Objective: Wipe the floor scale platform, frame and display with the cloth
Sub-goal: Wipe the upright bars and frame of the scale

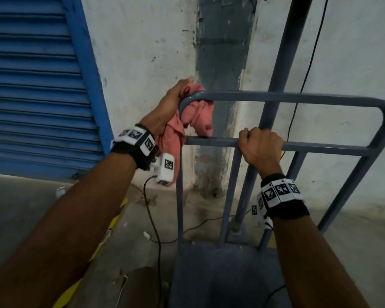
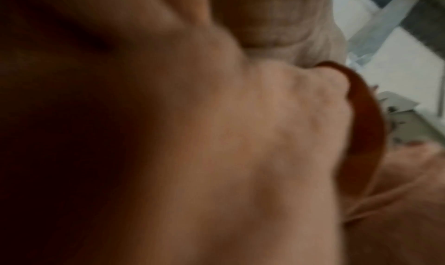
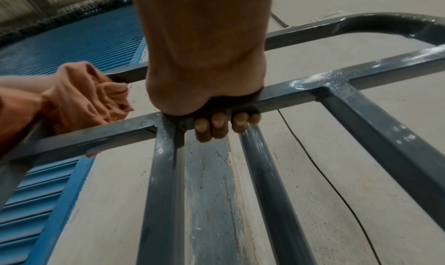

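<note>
Cloth [image 1: 192,112] is bunched in the left hand [image 1: 170,103] and wrapped over the frame's [image 1: 298,97] top-left bend, presumably to scrub the rounded tube all round. Right hand [image 1: 259,147] is clamped on the mid crossbar, fingers [image 3: 218,124] curled under it, likely to steady the frame vs. the wiping push. Platform [image 1: 220,274] lies below, untouched; display isn't in view. Top rail runs clear to the right corner, so there's room for a long stroke. Wall [image 1: 142,52] and cable [image 1: 307,70] sit close behind.

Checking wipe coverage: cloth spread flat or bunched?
Bunched. The cloth is wadded around the frame's top-left corner under the left hand.
</note>
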